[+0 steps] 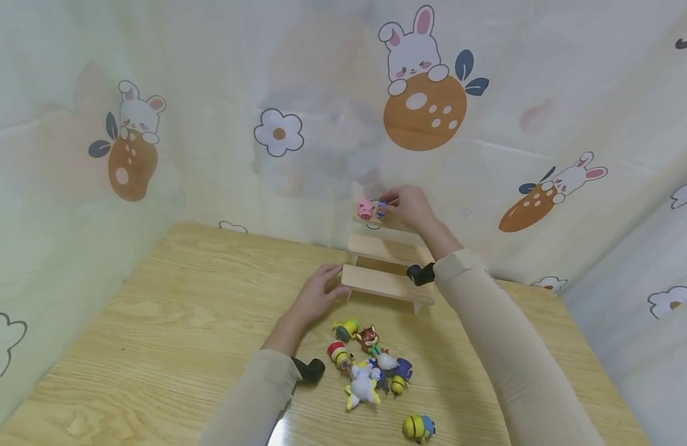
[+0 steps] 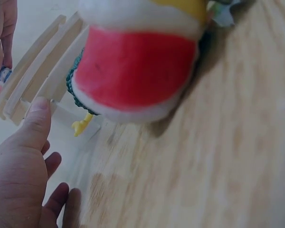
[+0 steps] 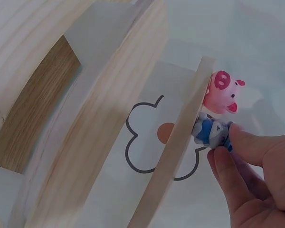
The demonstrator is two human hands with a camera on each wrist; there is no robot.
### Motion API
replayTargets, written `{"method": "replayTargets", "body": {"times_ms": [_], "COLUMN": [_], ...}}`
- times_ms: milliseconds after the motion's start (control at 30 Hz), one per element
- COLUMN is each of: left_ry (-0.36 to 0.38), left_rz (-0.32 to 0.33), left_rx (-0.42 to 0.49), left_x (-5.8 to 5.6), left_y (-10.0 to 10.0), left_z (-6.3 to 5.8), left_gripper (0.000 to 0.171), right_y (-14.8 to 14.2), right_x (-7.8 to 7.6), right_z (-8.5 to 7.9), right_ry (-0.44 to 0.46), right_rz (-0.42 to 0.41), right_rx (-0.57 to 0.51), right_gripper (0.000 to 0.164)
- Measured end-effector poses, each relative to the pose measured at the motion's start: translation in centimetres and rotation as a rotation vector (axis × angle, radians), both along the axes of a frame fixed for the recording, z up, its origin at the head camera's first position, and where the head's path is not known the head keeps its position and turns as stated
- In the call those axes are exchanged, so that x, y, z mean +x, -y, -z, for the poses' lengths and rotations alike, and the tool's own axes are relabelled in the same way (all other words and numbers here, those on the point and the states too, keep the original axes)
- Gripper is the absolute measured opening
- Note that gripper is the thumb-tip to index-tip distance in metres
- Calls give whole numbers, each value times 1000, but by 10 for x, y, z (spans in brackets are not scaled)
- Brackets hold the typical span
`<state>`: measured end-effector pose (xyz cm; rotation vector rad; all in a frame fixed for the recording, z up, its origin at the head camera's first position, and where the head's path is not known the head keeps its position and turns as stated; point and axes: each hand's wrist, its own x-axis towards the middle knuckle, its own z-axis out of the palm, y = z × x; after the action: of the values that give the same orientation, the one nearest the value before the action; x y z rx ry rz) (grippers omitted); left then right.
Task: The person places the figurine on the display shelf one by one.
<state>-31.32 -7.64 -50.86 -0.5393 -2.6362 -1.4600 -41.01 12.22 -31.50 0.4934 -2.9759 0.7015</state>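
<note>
On the top step of a tiered wooden stand (image 1: 388, 282), my right hand (image 1: 412, 207) pinches a small blue-and-grey figurine (image 3: 213, 132) between thumb and fingers. Its base meets the step's surface in the right wrist view. Right beside it stands a pink pig figurine (image 3: 223, 92). My left hand (image 1: 318, 294) rests at the left end of the lowest step, fingers extended, thumb near the board's edge. How firmly it touches the board cannot be told. In the left wrist view a red-and-white figurine (image 2: 137, 71) looms close to the camera, partly blocking the view.
In front of the stand lies a pile of figurines: a yellow-green one (image 1: 345, 329), a brown fox (image 1: 368, 339), a white-and-yellow one (image 1: 362, 384) and several others. A yellow-and-blue figurine (image 1: 419, 427) lies apart, nearer. A patterned curtain (image 1: 332, 74) hangs behind the wooden table (image 1: 170, 322).
</note>
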Motion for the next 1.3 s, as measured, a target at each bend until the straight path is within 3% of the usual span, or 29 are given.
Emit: {"method": "replayTargets", "body": {"times_ms": [633, 833, 1067, 1300], "left_ry": [-12, 13, 23, 6], "left_rz": [-3, -6, -15, -10], "left_rx": [-11, -13, 2, 4], "left_x": [-1, 0, 1, 2], "left_y": [-2, -1, -2, -3], "left_z": [1, 0, -1, 2], "left_gripper": [64, 66, 65, 67], "right_y": [-4, -8, -32, -50], "right_x": [2, 6, 37, 100], "right_z": [-4, -10, -16, 17], "right_ry": [-4, -3, -43, -17], "right_rz": [10, 35, 24, -60], "right_rx": [0, 3, -27, 7], "right_gripper": [27, 30, 31, 26]}}
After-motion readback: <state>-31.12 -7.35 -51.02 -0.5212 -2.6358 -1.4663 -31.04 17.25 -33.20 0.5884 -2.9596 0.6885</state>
